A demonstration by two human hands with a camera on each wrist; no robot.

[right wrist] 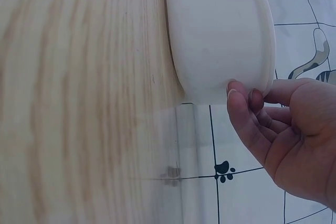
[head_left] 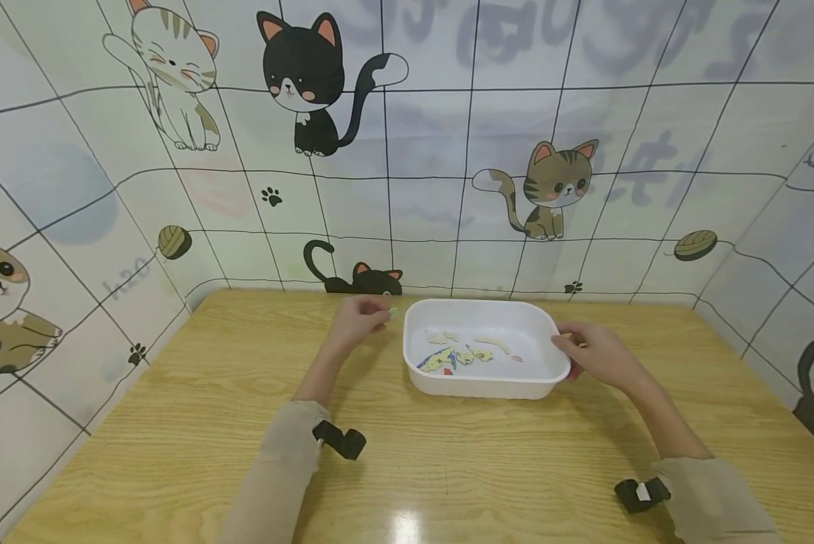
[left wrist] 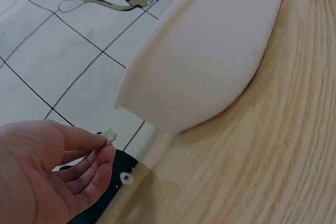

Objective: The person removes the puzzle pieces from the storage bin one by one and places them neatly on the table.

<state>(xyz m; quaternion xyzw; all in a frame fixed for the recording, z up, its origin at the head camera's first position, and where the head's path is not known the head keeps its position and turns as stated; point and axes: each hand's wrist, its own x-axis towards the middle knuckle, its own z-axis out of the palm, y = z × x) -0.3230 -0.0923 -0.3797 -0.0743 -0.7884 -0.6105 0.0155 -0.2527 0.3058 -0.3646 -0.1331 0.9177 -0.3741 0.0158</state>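
Observation:
A white rectangular tub (head_left: pixel 488 387) stands on the wooden table. Inside it lie several scraps of paper (head_left: pixel 464 355), yellowish with blue and red marks. My right hand (head_left: pixel 593 351) grips the tub's right end, thumb over the rim and fingers against the outer wall, as the right wrist view also shows. To the left of the tub, my left hand (head_left: pixel 359 321) pinches a tiny green and pinkish scrap (left wrist: pixel 108 136) between thumb and fingertips, above the table and apart from the tub wall.
The wooden table (head_left: pixel 244 446) reaches back to a white wall sheet (head_left: pixel 427 211) printed with cats and a grid. The sheet also hangs along both sides. Each wrist carries a black camera strap (head_left: pixel 340 440).

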